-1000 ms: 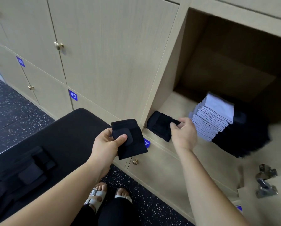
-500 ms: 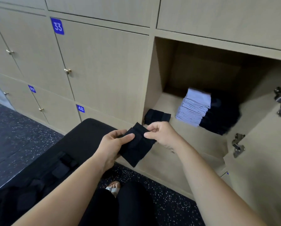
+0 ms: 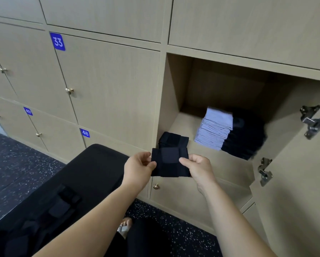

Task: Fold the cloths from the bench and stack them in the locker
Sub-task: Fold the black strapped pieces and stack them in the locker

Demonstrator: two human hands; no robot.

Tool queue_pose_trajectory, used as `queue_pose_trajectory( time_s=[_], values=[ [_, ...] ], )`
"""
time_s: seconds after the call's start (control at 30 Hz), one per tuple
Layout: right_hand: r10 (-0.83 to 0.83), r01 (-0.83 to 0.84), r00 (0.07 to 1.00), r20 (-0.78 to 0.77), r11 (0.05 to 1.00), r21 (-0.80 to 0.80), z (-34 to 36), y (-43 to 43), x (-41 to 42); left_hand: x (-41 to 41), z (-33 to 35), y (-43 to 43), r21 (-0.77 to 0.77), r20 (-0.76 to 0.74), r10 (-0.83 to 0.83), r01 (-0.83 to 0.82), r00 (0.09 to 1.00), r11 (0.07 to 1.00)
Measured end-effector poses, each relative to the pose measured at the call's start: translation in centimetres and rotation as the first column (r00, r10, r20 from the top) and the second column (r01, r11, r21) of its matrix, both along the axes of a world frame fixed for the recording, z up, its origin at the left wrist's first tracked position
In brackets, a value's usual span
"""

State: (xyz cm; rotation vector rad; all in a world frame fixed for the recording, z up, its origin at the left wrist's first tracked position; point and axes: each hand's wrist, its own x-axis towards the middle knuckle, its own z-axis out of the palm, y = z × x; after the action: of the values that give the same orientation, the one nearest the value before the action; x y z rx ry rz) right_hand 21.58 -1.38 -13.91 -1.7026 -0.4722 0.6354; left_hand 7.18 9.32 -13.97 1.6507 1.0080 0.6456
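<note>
Head camera, looking down at a wall of pale wood lockers (image 3: 109, 86) with blue number plates, door 33 (image 3: 57, 41) at upper left. One open locker (image 3: 175, 86) sits right of centre, its door (image 3: 294, 191) swung out at right with two metal hinges (image 3: 313, 121) showing. A padded black tabletop (image 3: 85, 175) runs from lower left up to the lockers, over a speckled dark floor (image 3: 16, 164), and carries loose dark cloths (image 3: 62, 203) near its lower end.

Inside the open locker a black pile (image 3: 244, 140) lies toward the back right, touching a tall pale grey stack (image 3: 213, 130) on its left. A short stack of folded black cloths (image 3: 174, 140) sits apart at the front left corner.

Just in front of that short stack, below the locker's front edge, a folded black cloth (image 3: 169, 162) is held flat in the air between both hands. The left hand (image 3: 137, 167) pinches its left edge, thumb on the near face and fingers (image 3: 146, 154) curled behind. The right hand (image 3: 198, 168) pinches the right edge the same way, thumb on top, fingers (image 3: 201, 160) curled and tucked under the cloth.
</note>
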Motion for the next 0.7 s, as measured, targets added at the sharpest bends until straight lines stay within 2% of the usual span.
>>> queue_pose_trajectory(
  time_s=[0.1,0.3,0.47,0.7],
  values=[
    [-0.05,0.051,0.999,-0.015,0.998,0.022,-0.3,1.4,2.2,1.8,-0.2,0.8,0.109,-0.036,-0.061,0.065,0.997,0.992],
    [-0.162,0.163,0.987,-0.017,0.986,0.033,-0.5,5.2,6.9,5.5,-1.5,3.4,0.128,-0.054,-0.135,0.141,0.989,0.982],
    [-0.282,0.283,0.959,-0.034,0.959,0.032,-1.5,8.7,10.4,7.4,-3.9,5.4,0.197,-0.15,-0.159,0.187,0.976,0.962],
    [-0.335,0.34,0.926,-0.175,0.94,-0.001,-3.6,11.9,12.9,8.5,-6.6,7.1,0.318,-0.275,-0.124,0.212,0.953,0.924]
  ],
)
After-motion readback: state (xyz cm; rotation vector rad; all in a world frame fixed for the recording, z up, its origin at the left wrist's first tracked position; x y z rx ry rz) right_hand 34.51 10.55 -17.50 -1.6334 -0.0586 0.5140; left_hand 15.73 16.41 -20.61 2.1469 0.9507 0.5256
